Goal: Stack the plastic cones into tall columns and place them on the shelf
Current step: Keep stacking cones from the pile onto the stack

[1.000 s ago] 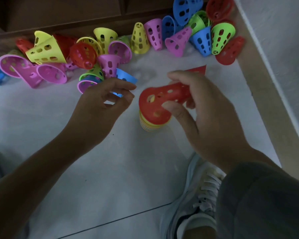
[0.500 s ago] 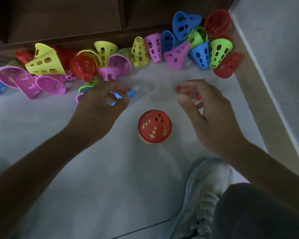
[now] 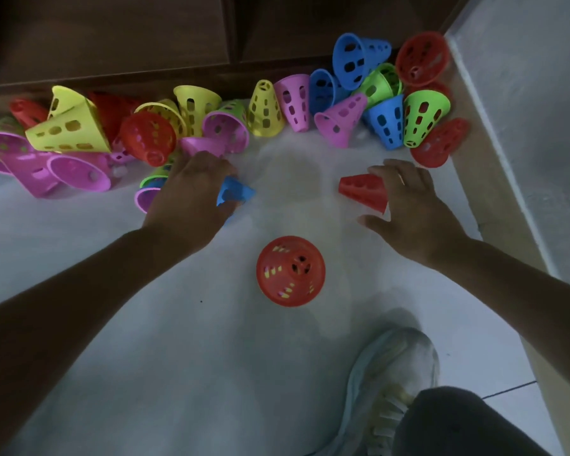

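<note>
Left hand (image 3: 191, 195) curls over a blue perforated plastic cone (image 3: 234, 193) lying on its side on the pale tiled floor (image 3: 145, 357); right hand (image 3: 412, 205) grips a red perforated plastic cone (image 3: 362, 192), also on its side. Upright stack of nested cones, red cone on top (image 3: 291, 270), stands near, between both arms. Loose multicoloured plastic cones (image 3: 293, 103) lie heaped far, against a dark wooden cabinet base (image 3: 145, 44). White sneaker (image 3: 389, 383) near right.
</note>
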`<action>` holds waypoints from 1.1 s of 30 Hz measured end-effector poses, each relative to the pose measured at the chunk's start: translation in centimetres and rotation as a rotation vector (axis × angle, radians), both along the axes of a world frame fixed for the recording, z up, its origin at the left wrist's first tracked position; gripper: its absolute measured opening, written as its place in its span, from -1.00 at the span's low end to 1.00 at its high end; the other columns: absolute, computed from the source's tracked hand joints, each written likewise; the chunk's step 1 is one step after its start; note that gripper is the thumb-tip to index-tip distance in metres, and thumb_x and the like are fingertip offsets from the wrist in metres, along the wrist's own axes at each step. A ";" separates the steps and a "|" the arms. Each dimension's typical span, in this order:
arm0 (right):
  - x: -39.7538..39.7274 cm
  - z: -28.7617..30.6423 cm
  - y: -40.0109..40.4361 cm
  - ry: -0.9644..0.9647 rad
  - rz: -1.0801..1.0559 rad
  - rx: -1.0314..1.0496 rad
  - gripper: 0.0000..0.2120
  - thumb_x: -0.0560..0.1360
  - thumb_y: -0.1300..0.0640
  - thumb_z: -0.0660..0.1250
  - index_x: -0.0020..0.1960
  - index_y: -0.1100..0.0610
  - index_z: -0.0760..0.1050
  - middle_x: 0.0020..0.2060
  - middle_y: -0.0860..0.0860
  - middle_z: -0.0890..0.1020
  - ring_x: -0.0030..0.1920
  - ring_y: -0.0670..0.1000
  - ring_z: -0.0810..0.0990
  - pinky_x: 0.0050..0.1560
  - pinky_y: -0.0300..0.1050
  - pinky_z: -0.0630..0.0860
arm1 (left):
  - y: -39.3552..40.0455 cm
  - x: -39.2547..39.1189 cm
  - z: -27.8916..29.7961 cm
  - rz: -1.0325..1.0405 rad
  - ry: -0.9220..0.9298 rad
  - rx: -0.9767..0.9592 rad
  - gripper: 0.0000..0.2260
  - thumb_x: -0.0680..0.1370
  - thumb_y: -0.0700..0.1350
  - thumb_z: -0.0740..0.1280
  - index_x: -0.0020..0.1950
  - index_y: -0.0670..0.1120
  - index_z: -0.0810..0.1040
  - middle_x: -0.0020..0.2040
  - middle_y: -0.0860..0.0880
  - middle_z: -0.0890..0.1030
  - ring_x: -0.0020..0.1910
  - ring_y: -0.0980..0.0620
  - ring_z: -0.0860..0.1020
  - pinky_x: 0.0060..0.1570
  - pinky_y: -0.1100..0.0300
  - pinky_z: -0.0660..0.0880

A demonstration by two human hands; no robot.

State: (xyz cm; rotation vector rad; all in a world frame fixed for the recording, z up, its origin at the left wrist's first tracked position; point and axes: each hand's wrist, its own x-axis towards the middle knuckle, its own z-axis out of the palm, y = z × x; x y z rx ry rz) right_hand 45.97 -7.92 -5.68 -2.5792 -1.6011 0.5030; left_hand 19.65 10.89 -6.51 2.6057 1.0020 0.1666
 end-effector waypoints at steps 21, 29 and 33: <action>-3.1 3.9 3.9 0.473 0.075 0.331 -0.22 0.40 0.09 0.57 0.50 -0.04 0.26 0.35 -0.14 0.45 0.33 -0.13 0.44 0.29 0.00 0.52 | 0.3 1.0 1.8 -0.162 -0.283 -0.228 -0.80 0.52 -0.06 0.39 0.07 -0.13 0.64 0.19 -0.06 0.61 0.05 0.04 0.59 0.03 0.09 0.63; -4.1 5.3 4.0 0.674 0.027 0.205 -0.28 0.47 -0.02 0.49 0.53 -0.14 0.23 0.38 -0.22 0.43 0.30 -0.20 0.45 0.23 -0.11 0.54 | -1.0 2.0 3.7 -0.134 -0.394 -0.619 -0.91 0.70 -0.13 0.19 0.07 -0.02 0.49 0.35 0.01 0.49 0.39 0.26 0.41 0.24 0.28 0.50; -4.8 6.0 3.8 0.844 -0.060 0.208 -0.25 0.40 -0.13 0.46 0.52 -0.13 0.27 0.35 -0.18 0.47 0.29 -0.18 0.49 0.17 -0.09 0.61 | -1.5 2.3 4.3 -0.072 -0.463 -0.807 -0.87 0.71 -0.19 0.15 0.17 0.00 0.45 0.31 -0.01 0.50 0.33 0.09 0.51 0.16 0.17 0.60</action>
